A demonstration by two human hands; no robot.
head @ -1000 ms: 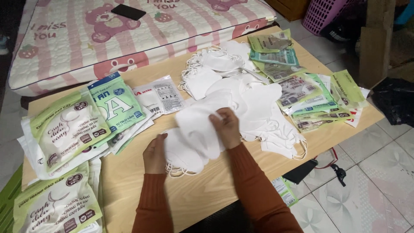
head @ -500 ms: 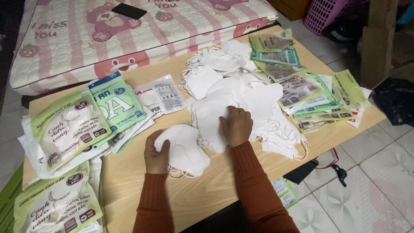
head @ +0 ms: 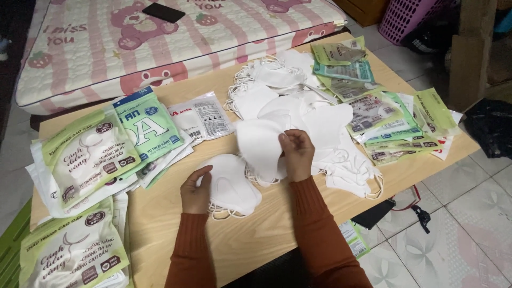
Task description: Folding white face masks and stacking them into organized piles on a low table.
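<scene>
1. My left hand (head: 196, 189) lies flat, fingers loosely spread, on a small stack of white face masks (head: 232, 184) near the front edge of the wooden table (head: 250, 234); it presses on the stack's left side and grips nothing.
2. My right hand (head: 297, 154) is raised just above the table's middle, thumb and fingers pinched shut on the edge of a single white mask (head: 261, 146), which hangs to the left of that hand and overlaps the upper right of the small stack.
3. Behind and to the right of my right hand spreads a big loose heap of white masks (head: 309, 114), ear loops trailing toward the right front edge.
4. Green and white mask packets (head: 88, 154) lie stacked along the table's left edge, with a blue-green packet (head: 144, 128) beside them.
5. More green packets (head: 394, 125) fan out at the right edge.
6. Beyond the back edge lies a pink mattress (head: 106, 48) with a dark phone (head: 164, 12) on it.
</scene>
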